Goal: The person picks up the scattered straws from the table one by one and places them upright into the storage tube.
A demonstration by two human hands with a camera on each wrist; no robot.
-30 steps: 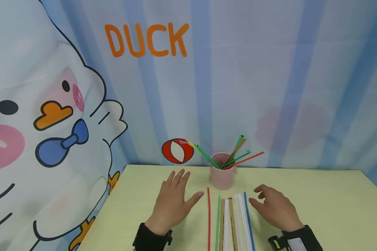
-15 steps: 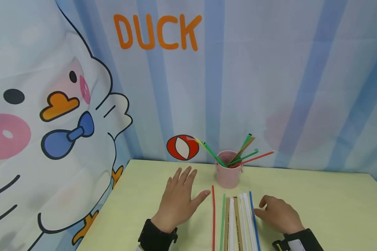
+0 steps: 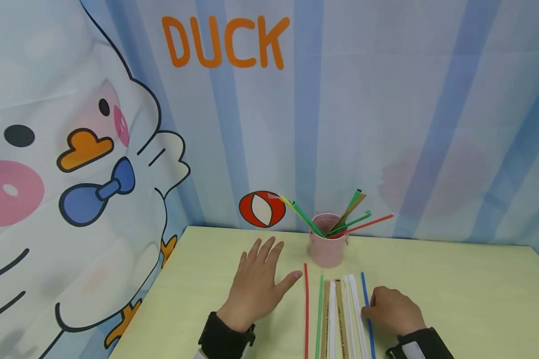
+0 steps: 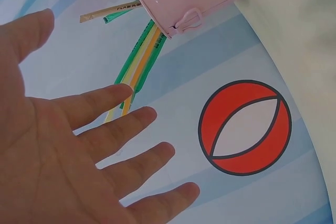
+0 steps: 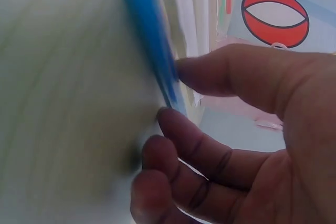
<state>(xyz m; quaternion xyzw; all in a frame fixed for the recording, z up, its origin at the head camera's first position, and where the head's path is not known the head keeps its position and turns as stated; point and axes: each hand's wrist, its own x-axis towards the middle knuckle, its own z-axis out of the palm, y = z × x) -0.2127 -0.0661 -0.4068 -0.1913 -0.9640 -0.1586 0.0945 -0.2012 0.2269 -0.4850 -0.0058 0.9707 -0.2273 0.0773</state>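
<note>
At the right end of the straw row on the table, the blue straw sits in the right hand's grip, clamped between thumb and forefinger; the left hand's grip is apart, fingers spread near the red straw

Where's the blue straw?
Head view, right of centre: the blue straw is rightmost in the row, beside a white straw, pinched by the right hand.
</note>
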